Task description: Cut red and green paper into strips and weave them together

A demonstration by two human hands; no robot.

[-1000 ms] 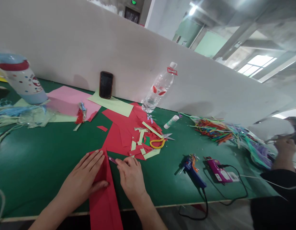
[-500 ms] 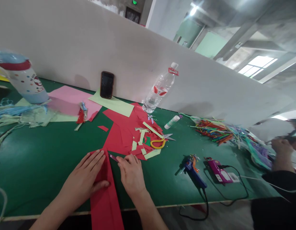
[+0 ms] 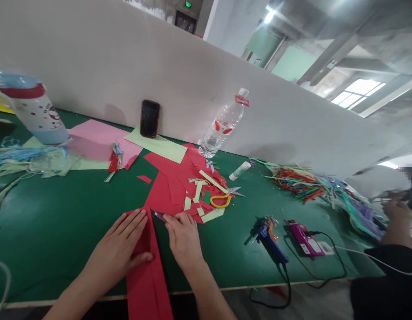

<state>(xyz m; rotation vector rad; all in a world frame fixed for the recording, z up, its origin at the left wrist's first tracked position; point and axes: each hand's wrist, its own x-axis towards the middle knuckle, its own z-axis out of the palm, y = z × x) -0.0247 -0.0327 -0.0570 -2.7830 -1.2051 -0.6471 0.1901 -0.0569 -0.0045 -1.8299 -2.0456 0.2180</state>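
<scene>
My left hand (image 3: 121, 246) lies flat, fingers stretched out, on a long red paper strip (image 3: 146, 280) that hangs over the near edge of the green table (image 3: 69, 209). My right hand (image 3: 183, 238) is closed beside the strip's right edge and pinches a small pink-handled cutter (image 3: 158, 215), its tip at the strip's far end. Just beyond lie red paper sheets (image 3: 169, 178) with pale green offcuts and yellow-handled scissors (image 3: 222, 198).
A phone (image 3: 150, 118) leans on the white partition; a water bottle (image 3: 222, 124), glue stick (image 3: 239, 170), pink paper (image 3: 95, 140) and a dotted flask (image 3: 34, 111) stand behind. A blue glue gun (image 3: 270, 235) and purple device (image 3: 304, 238) lie right. Another person's hand (image 3: 397, 218) works by coloured strips (image 3: 302, 180).
My right hand has slid the cutter a little farther along the strip's edge, away from me. My left hand stays flat on the red paper. The other person's hand has shifted slightly.
</scene>
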